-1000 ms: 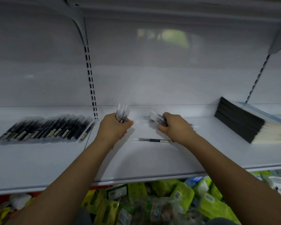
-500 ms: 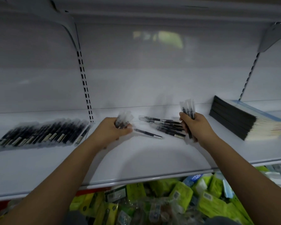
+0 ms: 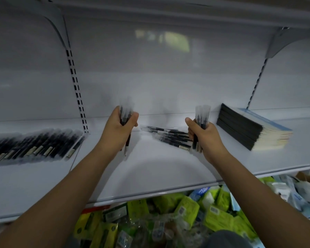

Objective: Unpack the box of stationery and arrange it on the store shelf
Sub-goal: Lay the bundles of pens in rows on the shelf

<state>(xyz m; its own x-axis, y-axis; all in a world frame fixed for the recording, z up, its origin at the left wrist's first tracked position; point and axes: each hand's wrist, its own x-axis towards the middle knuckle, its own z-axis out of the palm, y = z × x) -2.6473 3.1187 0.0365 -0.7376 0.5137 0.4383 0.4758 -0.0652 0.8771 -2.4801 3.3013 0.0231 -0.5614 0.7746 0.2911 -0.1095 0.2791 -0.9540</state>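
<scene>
My left hand (image 3: 117, 130) grips an upright bundle of black pens in clear sleeves (image 3: 126, 111) above the white shelf (image 3: 159, 172). My right hand (image 3: 203, 138) grips a second upright bundle of pens (image 3: 201, 113). Between the two hands a small loose pile of pens (image 3: 168, 136) lies flat on the shelf. A neat row of pens (image 3: 34, 145) lies on the shelf section to the left.
A stack of dark-spined notebooks (image 3: 249, 131) sits on the shelf at the right. A slotted upright (image 3: 77, 93) divides the shelf sections. Below the shelf edge lie green packets (image 3: 186, 210) and other wrapped goods. Another shelf hangs overhead.
My left hand lifted its bundle from near the shelf to upright. A pile of pens now lies on the shelf, and my right hand holds a bundle upright beside it.
</scene>
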